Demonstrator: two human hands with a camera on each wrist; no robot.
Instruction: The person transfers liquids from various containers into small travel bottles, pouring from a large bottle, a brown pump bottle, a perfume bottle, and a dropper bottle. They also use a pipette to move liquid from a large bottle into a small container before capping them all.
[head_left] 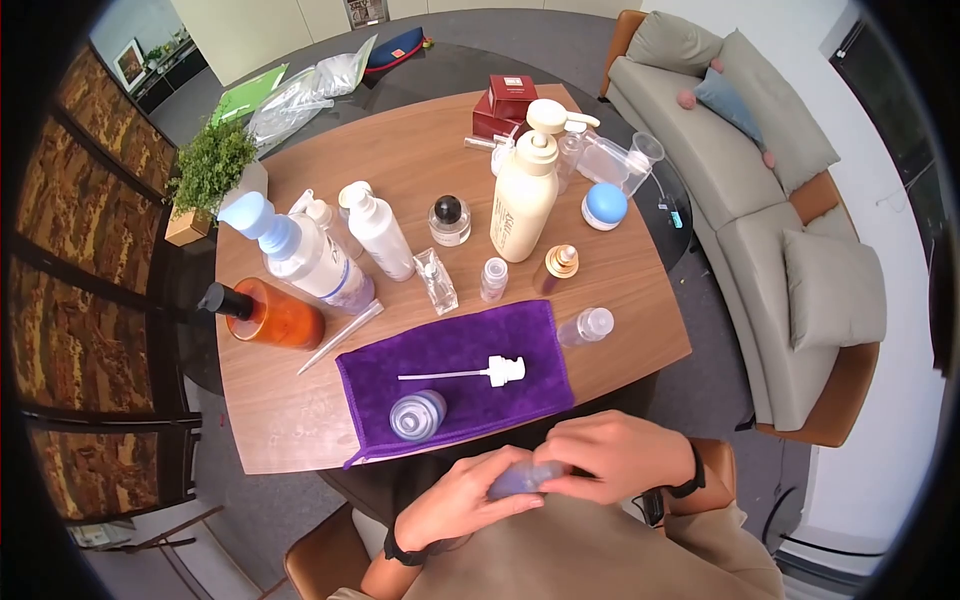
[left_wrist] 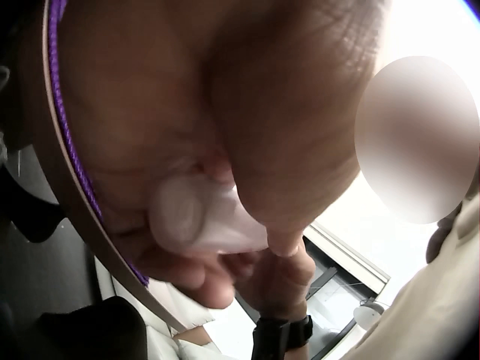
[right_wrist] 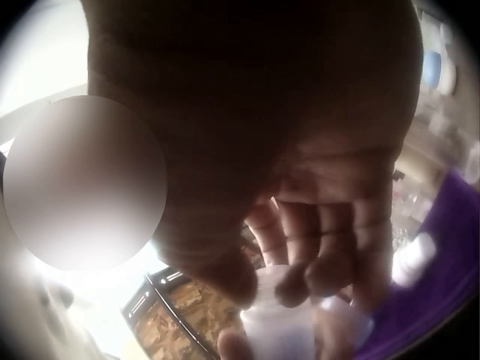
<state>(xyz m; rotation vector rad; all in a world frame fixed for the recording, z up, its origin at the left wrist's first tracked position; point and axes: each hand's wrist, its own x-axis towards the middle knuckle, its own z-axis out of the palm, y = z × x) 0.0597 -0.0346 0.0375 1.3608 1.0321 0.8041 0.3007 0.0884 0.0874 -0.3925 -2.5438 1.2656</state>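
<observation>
In front of the body, off the table's near edge, the left hand (head_left: 465,495) grips a small translucent bottle (head_left: 520,480). The right hand (head_left: 615,455) has its fingers and thumb round the top end of that bottle. The left wrist view shows the bottle (left_wrist: 206,217) lying across the left palm. Seen from the right wrist, thumb and fingers pinch the bottle's (right_wrist: 277,326) upper end. On a purple cloth (head_left: 470,340) lie a white pump head with a long tube (head_left: 505,371) and an uncapped clear bottle (head_left: 417,415).
Several bottles stand farther back: an orange one (head_left: 275,315), a blue-topped one (head_left: 315,260), a white one (head_left: 378,235) and a tall cream pump bottle (head_left: 525,200). A small clear bottle (head_left: 587,327) is right of the cloth. Red boxes (head_left: 510,98) sit at the back.
</observation>
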